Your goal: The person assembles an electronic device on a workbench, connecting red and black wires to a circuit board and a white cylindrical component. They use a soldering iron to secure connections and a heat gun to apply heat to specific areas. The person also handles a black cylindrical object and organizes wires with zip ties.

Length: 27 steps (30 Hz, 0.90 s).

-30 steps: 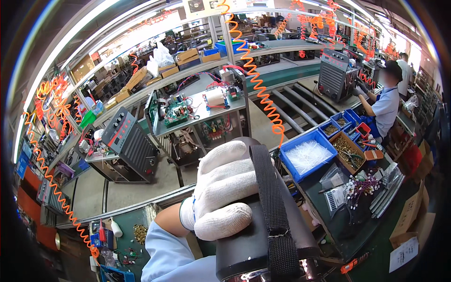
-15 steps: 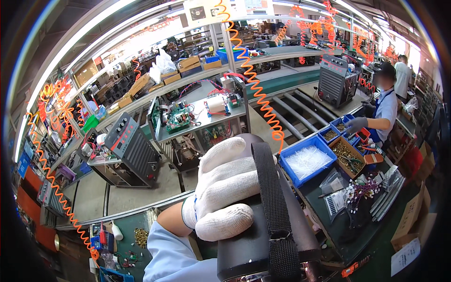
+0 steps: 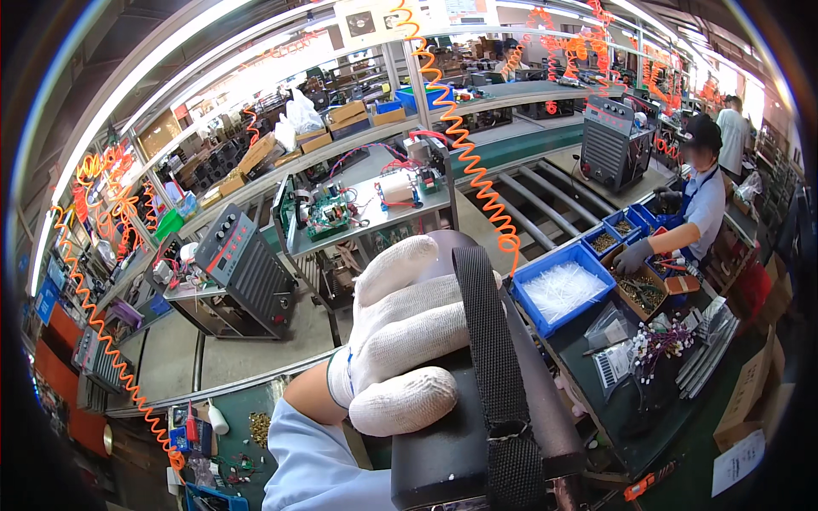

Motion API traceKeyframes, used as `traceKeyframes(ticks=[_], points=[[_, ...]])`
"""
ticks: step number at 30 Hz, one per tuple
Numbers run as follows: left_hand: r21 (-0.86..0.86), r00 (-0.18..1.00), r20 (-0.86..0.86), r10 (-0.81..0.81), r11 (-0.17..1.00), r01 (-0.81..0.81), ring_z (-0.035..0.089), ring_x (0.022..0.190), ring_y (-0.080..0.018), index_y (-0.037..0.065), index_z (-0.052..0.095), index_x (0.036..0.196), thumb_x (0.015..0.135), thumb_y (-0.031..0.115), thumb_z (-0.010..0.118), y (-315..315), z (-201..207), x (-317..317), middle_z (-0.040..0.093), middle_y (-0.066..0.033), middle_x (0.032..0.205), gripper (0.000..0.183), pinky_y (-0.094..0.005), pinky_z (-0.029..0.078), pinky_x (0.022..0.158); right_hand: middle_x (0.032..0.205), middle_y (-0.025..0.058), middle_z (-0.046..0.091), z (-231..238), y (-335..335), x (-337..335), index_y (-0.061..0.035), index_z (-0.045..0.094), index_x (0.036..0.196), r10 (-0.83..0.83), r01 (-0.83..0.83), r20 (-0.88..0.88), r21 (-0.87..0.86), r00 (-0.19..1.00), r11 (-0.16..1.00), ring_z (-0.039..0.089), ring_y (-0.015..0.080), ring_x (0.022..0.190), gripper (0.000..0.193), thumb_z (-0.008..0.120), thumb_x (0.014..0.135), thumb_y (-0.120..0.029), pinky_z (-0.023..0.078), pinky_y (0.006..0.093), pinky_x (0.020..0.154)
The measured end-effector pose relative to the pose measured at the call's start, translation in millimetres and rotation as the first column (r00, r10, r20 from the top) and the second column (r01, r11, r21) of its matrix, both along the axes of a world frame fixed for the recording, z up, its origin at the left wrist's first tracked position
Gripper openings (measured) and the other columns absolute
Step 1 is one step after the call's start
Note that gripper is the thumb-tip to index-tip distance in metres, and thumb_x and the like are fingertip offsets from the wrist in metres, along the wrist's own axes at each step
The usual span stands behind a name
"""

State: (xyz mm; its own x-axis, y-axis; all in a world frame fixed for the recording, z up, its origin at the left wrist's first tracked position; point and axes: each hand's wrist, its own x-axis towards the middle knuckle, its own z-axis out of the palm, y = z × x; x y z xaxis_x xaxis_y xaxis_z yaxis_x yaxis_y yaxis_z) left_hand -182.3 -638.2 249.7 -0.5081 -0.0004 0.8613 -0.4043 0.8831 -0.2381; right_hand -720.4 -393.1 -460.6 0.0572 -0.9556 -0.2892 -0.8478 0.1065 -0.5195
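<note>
My left hand (image 3: 396, 336), in a white knitted glove, reaches in from the lower left. It is closed over a black box-like thing (image 3: 434, 464) close in front of me, with the thumb along the near side. A black woven strap (image 3: 494, 349) runs over this thing, and the longer fingers pass behind it, hiding most of their tips. What kind of thing it is does not show. My right hand is out of view. Beyond my fingers stands an opened machine (image 3: 366, 243) with green circuit boards and wires.
Grey-black machine units (image 3: 243, 272) stand on the conveyor to the left. At right, a blue bin (image 3: 558, 289) holds white plastic strips, near a box of brass parts (image 3: 639, 294). A co-worker (image 3: 699, 196) in grey gloves stands there. An orange coiled hose (image 3: 469, 157) hangs ahead.
The co-worker's gloved hand has moved down and left to the box of brass parts. My left hand keeps its hold on the black box-like thing, with little shift.
</note>
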Motion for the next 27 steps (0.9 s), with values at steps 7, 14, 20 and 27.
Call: traceKeyframes(ticks=[7,14,20,27], points=[[-0.21,0.996,-0.021,-0.086,0.974,0.079,0.069,0.096,-0.0413,0.015,0.044,0.121,0.08,0.024,0.066,-13.9,-11.0,9.4,0.067,-0.024,0.112,0.047,-0.0654,0.036,0.102,0.14,0.0265,0.05,-9.2,-10.6,1.8,0.0021,0.052,0.136,-0.035,0.029,-0.027,-0.209,0.999,0.977,0.049,0.0372,0.126,0.071,0.062,0.09,-0.051,0.041,0.0402,0.104],[-0.312,0.98,0.194,-0.046,0.944,0.107,0.071,0.091,-0.0399,0.015,0.045,0.118,0.079,0.023,0.066,-27.2,-0.3,17.1,0.068,-0.0245,0.108,0.046,-0.0645,0.037,0.101,0.135,0.0272,0.053,78.9,-35.8,34.7,0.0019,0.054,0.134,-0.489,0.381,0.292,0.357,0.822,0.853,0.051,0.0378,0.122,0.067,0.062,0.091,-0.049,0.042,0.0415,0.102],[-0.164,0.983,-0.107,-0.147,0.978,0.128,0.071,0.09,-0.041,0.015,0.045,0.117,0.078,0.023,0.066,-12.6,-6.9,-12.1,0.068,-0.0258,0.109,0.046,-0.0651,0.035,0.103,0.128,0.0271,0.057,59.9,-28.5,33.0,0.0032,0.056,0.129,-0.446,0.371,0.274,0.285,0.852,0.884,0.054,0.0373,0.117,0.065,0.061,0.091,-0.05,0.044,0.0419,0.099],[-0.139,0.998,-0.038,-0.052,0.989,0.046,0.07,0.093,-0.0397,0.016,0.04,0.123,0.08,0.021,0.066,-6.8,-1.3,-7.4,0.066,-0.0235,0.112,0.05,-0.0647,0.031,0.107,0.121,0.027,0.061,56.5,-31.5,35.5,0.004,0.06,0.123,-0.504,0.413,0.31,0.315,0.806,0.854,0.057,0.0345,0.112,0.064,0.062,0.091,-0.051,0.046,0.0422,0.094]])
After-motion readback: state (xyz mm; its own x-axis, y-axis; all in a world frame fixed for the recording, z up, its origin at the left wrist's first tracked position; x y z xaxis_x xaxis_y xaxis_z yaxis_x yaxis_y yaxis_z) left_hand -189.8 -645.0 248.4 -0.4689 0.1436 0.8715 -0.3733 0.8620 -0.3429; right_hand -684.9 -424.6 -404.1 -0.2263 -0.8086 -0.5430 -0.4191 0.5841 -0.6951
